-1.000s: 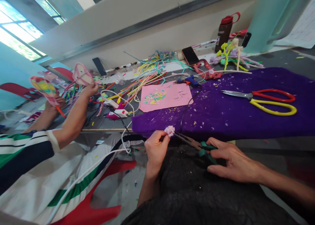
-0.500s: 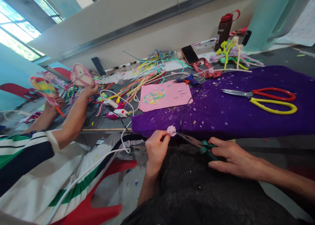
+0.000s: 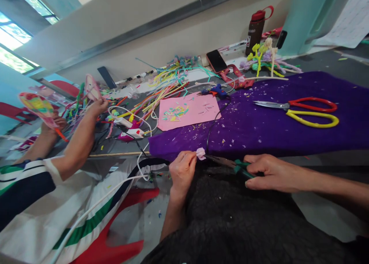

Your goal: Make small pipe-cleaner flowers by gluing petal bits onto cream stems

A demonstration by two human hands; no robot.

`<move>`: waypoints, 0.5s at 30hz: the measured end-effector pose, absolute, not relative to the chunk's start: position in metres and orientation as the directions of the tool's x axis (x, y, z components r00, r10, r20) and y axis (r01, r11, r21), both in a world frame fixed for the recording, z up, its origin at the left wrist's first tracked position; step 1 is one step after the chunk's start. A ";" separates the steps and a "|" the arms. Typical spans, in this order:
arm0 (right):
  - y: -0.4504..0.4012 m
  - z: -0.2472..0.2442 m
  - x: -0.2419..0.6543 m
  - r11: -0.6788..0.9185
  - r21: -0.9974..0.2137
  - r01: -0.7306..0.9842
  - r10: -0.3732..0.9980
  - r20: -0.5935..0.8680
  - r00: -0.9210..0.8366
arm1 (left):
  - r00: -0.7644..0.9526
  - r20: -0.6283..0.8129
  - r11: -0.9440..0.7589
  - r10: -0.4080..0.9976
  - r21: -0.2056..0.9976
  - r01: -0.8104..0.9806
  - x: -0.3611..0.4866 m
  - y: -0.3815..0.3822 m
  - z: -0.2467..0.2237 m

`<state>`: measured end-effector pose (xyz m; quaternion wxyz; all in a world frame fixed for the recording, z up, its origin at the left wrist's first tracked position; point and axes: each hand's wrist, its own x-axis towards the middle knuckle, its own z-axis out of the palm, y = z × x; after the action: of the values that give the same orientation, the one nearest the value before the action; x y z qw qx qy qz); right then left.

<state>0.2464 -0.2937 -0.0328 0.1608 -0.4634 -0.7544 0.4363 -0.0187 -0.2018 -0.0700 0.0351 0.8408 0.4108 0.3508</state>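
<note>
Between the fingertips of my left hand (image 3: pixel 182 169) is a small pale pink flower (image 3: pixel 200 153), pinched at its left side. Green-handled long-nose pliers (image 3: pixel 227 162) are gripped in my right hand (image 3: pixel 268 172), their jaws pointing left. The plier tips reach the right edge of the flower; whether they touch it I cannot tell. Both hands are at the near edge of a purple cloth (image 3: pixel 245 129), over my dark apron (image 3: pixel 248 218). Scissors (image 3: pixel 291 108) with one red and one yellow handle lie on the cloth, beyond my right hand.
A pink sheet (image 3: pixel 188 117) bears small coloured pieces. Behind it lie a blue glue gun (image 3: pixel 215 90), a phone (image 3: pixel 216 61) and pipe cleaners (image 3: pixel 161 98). A brown bottle (image 3: pixel 255 32) stands at the back. At left, a co-worker's hand (image 3: pixel 99 106) holds a pink piece; cables run nearby.
The pliers' handles have closed together in my right hand. The flower looks turned slightly. The view has shifted a little, and the co-worker's pink piece has rotated.
</note>
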 end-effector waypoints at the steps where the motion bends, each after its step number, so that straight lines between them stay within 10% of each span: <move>1: -0.291 -0.031 0.247 0.190 -0.804 0.564 0.836 -0.169 -0.522 | 0.424 0.565 -0.668 0.707 0.338 0.663 -0.019 -0.201 -0.072; 9: -0.281 -0.020 0.249 0.236 -0.719 0.653 0.846 -0.179 -0.503 | 0.294 0.464 -0.528 0.836 0.532 0.662 -0.019 -0.199 -0.073; 15: -0.299 -0.023 0.245 0.262 -0.757 0.598 0.848 -0.115 -0.517 | 0.123 -0.025 -0.007 0.992 0.968 0.252 -0.025 -0.204 -0.070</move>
<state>0.2453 -0.2990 -0.0232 0.1597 -0.4646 -0.7781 0.3914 -0.0245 -0.2040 -0.0698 0.4651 0.5875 0.5293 0.3980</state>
